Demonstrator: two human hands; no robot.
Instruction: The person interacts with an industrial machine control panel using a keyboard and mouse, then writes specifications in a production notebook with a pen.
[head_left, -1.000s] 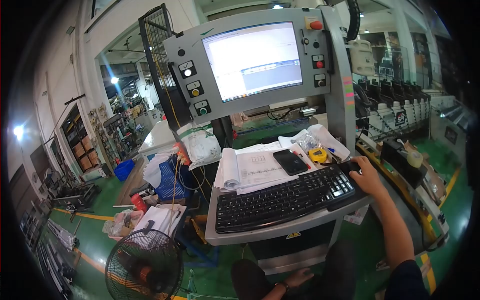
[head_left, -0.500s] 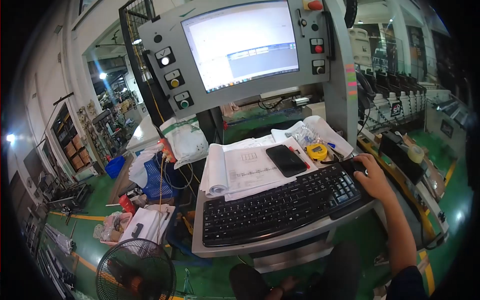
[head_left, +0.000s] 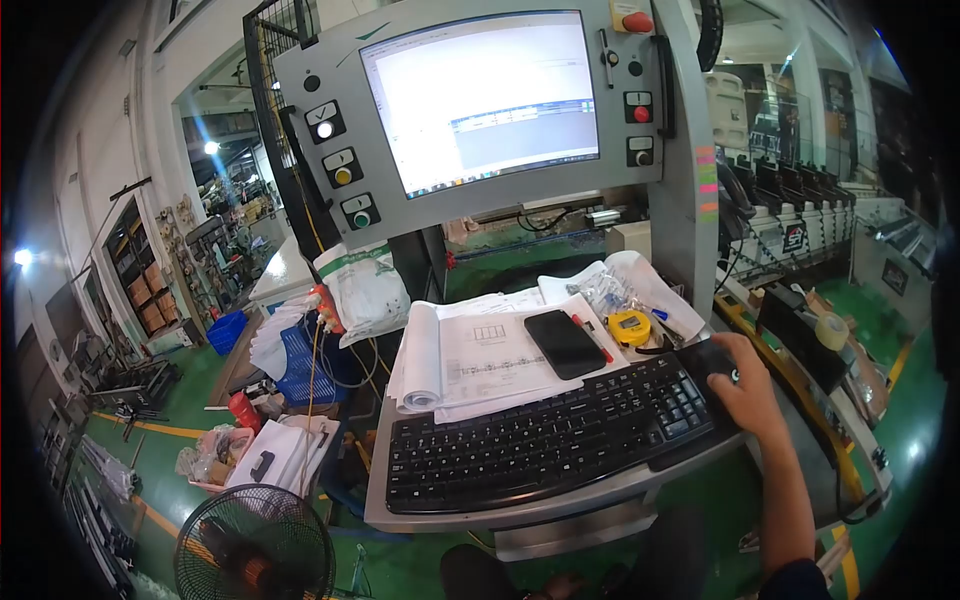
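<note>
My right hand (head_left: 748, 388) rests over a black computer mouse (head_left: 711, 362), fingers curved round it, at the right end of the desk. Beside it lies a black keyboard (head_left: 540, 435). Behind the keyboard, a black smartphone (head_left: 565, 344) lies on printed drawing sheets (head_left: 480, 350), one edge rolled up. A red pen (head_left: 594, 340) and a yellow tape measure (head_left: 630, 327) are right of the phone. Low between my knees, a dim shape that looks like my left hand (head_left: 566, 584) shows at the bottom edge; its fingers are not clear.
Above the desk stands a control panel with a lit screen (head_left: 490, 100), coloured buttons and a red knob (head_left: 637, 22). A white bag (head_left: 368, 290) hangs at left. A black fan (head_left: 255, 548) stands lower left. Machinery (head_left: 795, 235) is at right.
The view has shifted slightly, so the desk appears lower and a little to the left. My right hand stays on the mouse.
</note>
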